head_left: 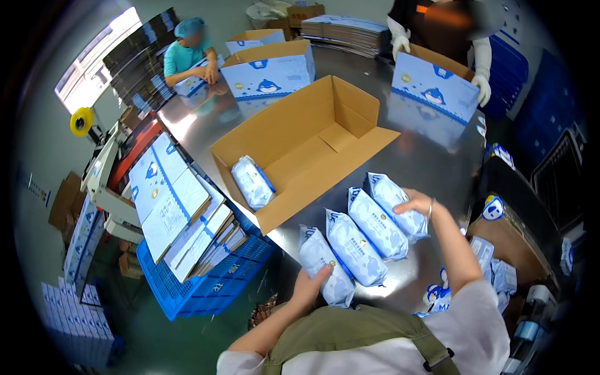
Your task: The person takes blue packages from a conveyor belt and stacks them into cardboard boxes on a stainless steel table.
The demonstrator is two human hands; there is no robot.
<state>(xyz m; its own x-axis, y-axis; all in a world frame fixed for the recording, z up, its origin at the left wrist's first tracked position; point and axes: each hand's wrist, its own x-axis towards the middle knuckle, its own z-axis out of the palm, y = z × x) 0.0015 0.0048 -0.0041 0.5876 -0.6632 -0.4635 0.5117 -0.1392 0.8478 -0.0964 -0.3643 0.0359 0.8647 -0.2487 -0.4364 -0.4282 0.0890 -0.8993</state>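
Several soft white-and-blue packs, which look like wet wipes, stand in a row on the metal table (287, 245) in front of me. My left hand (309, 287) grips the leftmost pack (326, 270), its thumb on the top face. At the other end, my right hand (415, 204) has hold of the rightmost pack (389, 192) from its outer side. Between them, the middle packs (356, 247) are untouched by my visible fingers. Just beyond is an open brown carton (290, 140), with one similar pack (252, 181) inside at its left end.
Left of the table, flattened cartons (164, 187) lie on a blue plastic crate (200, 294). Printed boxes (269, 75) stand at the back. One co-worker (190, 56) leans there; another, gloved, holds a box (434, 87) at the far right. More packs (500, 275) lie at my right.
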